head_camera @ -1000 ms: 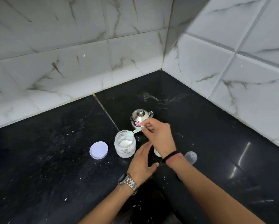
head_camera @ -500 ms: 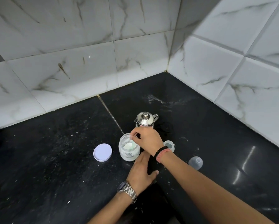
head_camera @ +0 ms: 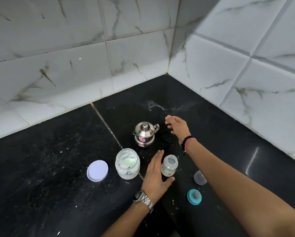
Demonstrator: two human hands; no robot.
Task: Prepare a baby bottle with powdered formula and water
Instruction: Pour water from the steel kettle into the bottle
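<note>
While upright, baby bottle point(head_camera: 169, 165) beside left hand point(head_camera: 156, 175), thumb below it.

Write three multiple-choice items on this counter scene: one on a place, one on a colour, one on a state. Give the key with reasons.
1. Where does the jar lid lie?
A. left of the formula jar
B. on the steel pot
C. on the baby bottle

2. What colour is the bottle ring?
A. red
B. teal
C. yellow

3. What state is the baby bottle in?
A. capped
B. lying down
C. upright and open

Key: 1 A, the lid lies flat on the counter beside the jar; 2 B, its rim shows teal; 3 C, its mouth is uncovered beside the left hand.
</note>
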